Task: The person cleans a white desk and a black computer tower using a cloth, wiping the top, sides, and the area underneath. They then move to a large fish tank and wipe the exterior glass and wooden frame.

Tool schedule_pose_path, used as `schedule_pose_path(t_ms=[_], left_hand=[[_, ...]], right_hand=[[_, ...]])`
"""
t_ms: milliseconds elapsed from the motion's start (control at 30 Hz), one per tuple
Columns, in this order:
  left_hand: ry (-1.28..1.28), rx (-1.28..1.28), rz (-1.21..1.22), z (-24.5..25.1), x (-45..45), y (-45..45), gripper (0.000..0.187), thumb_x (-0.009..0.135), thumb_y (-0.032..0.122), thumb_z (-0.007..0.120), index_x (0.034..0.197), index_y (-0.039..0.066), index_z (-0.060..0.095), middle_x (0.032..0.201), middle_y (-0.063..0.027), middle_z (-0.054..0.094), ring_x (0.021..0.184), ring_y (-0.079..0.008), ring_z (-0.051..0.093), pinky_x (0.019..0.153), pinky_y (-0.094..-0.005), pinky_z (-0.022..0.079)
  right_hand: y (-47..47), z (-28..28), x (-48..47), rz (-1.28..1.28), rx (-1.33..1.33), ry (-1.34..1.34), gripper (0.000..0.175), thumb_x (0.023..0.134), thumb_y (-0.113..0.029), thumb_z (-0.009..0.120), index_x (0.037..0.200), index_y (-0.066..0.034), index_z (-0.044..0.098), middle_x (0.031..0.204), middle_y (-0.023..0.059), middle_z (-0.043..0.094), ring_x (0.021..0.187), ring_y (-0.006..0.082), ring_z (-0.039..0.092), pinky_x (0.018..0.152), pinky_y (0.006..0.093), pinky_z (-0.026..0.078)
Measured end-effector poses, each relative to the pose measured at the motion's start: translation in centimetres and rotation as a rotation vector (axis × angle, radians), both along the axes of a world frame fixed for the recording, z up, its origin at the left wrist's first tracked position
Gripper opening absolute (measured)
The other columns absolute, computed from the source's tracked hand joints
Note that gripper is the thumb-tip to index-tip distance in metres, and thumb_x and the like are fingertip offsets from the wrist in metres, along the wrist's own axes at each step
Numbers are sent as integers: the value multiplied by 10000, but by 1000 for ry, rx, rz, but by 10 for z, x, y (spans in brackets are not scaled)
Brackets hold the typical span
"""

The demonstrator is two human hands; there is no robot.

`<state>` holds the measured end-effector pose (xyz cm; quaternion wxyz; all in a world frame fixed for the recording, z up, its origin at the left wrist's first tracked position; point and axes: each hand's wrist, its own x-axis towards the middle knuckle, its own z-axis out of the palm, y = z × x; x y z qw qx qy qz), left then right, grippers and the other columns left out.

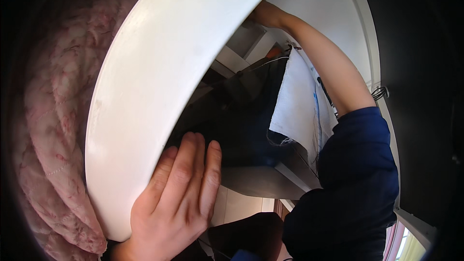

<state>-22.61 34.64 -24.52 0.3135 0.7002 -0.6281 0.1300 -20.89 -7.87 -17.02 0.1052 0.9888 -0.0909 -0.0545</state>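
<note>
A broad white panel [145, 90], its edges bent by the lens, slants up through the middle. Against its lower right edge rests my left hand [181, 185], back towards me and fingers extended over a dark opening. No object shows in that hand. My right arm, in a rolled navy sleeve, reaches up along the right side of the opening. At its end my right hand [264, 14] passes behind the panel; the fingers are hidden, and so is whatever they touch. Below the right forearm hangs a white woven cloth [293, 105] with frayed edges and a blue stripe.
A pink quilted cover [58, 145] lies along the panel's left side. To the right stands a white frame [373, 54], with thin dark wire loops [380, 93] on its edge. A small orange object [274, 51] shows beyond the cloth. Curtains [402, 241] hang at lower right.
</note>
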Motion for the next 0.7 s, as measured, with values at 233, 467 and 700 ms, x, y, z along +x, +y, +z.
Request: schedule_pose_path(t_ms=[233, 467, 700], left_hand=[[-104, 16, -27, -5, 4, 2, 432, 747, 196, 606, 1146, 32, 580, 1077, -97, 605, 1070, -231, 540, 886, -341, 443], [-50, -38, -16, -10, 2, 0, 456, 711, 242, 612, 1119, 39, 594, 1062, -90, 605, 1061, -225, 543, 881, -332, 445], [-65, -23, -9, -11, 1, 1, 460, 719, 254, 604, 1127, 40, 589, 1066, -88, 602, 1063, -226, 541, 878, -342, 445]], right_hand=[[63, 43, -42, -511, -501, 300, 434, 853, -374, 554, 1137, -48, 586, 1084, 171, 619, 990, 360, 581, 873, 392, 455], [107, 10, -8, -219, 107, 141, 420, 858, -370, 534, 1123, -52, 610, 1068, 177, 626, 982, 316, 602, 838, 391, 476], [86, -81, 54, 7, 12, 570, 497, 853, -433, 532, 1150, -38, 586, 1157, 164, 591, 1058, 282, 566, 894, 421, 439]])
